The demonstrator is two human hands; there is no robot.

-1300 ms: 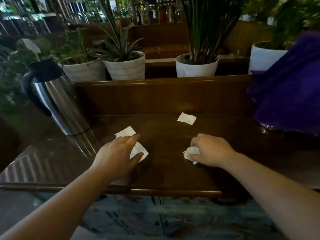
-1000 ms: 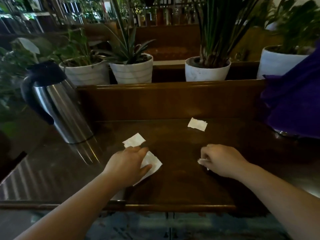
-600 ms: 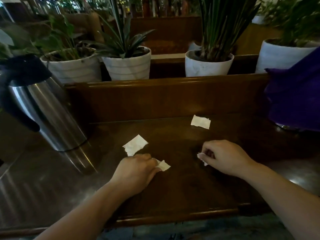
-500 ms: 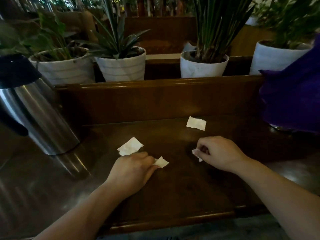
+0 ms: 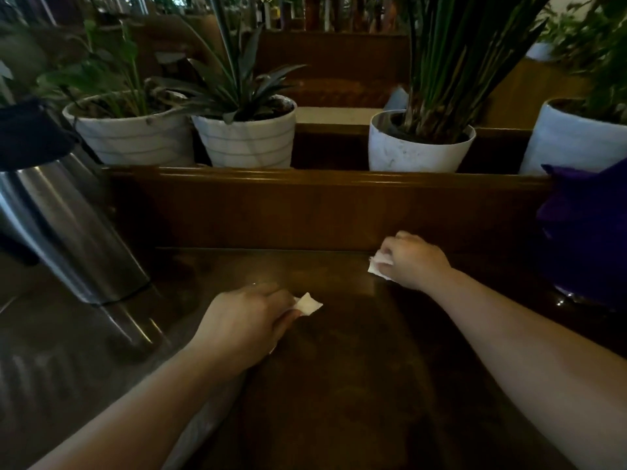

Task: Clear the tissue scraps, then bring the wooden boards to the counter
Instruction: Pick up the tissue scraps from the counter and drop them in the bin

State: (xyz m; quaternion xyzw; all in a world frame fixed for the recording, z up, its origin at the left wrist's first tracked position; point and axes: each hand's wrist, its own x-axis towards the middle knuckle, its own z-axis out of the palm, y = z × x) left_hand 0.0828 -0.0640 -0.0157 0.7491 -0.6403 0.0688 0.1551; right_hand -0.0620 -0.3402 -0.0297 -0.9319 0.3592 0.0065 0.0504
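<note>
My left hand [image 5: 249, 320] rests on the dark wooden table [image 5: 339, 385], closed over white tissue scraps; a corner of tissue [image 5: 309, 304] sticks out past its fingers. Farther back and right, my right hand [image 5: 415, 261] is closed around tissue, with a white tissue scrap [image 5: 377, 265] under its fingertips near the raised wooden back rail [image 5: 322, 208]. No loose scrap lies apart from the hands. No wooden boards are in view.
A steel thermos jug [image 5: 64, 225] with a black lid stands at the left. Several white plant pots [image 5: 246, 139] line the ledge behind the rail. A purple cloth [image 5: 587, 232] covers something at the right edge.
My right hand reached back to the far scrap by the rail and covers it. My left hand has gathered the second scrap on its side; only a tissue corner shows.
</note>
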